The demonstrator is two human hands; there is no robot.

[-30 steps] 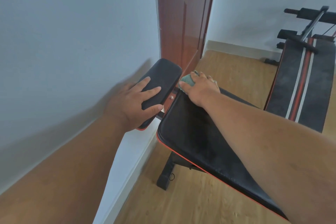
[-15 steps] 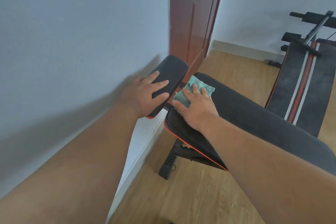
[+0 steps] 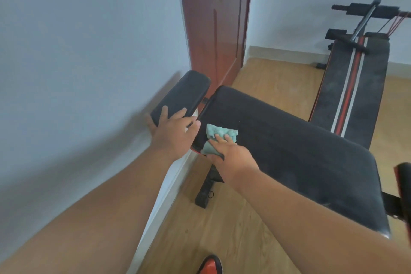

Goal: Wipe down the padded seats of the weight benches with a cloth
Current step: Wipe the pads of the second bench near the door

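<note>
Right hand (image 3: 231, 158), fingers curled, gripping teal cloth (image 3: 219, 134) at near-left corner of black bench seat (image 3: 289, 147). Left hand (image 3: 173, 133), fingers extended, resting on small pad (image 3: 180, 95) left of seat.

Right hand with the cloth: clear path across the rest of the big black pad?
Probably yes. The right hand presses the cloth at the big pad's near-left corner; nothing lies on the pad.

- Left hand (image 3: 173, 133), frame centre: fingers spread straight, palm down, forearm running to lower left.
- Right hand (image 3: 231, 155), just right of it: fingers curled, gripping, forearm toward lower right.
</note>
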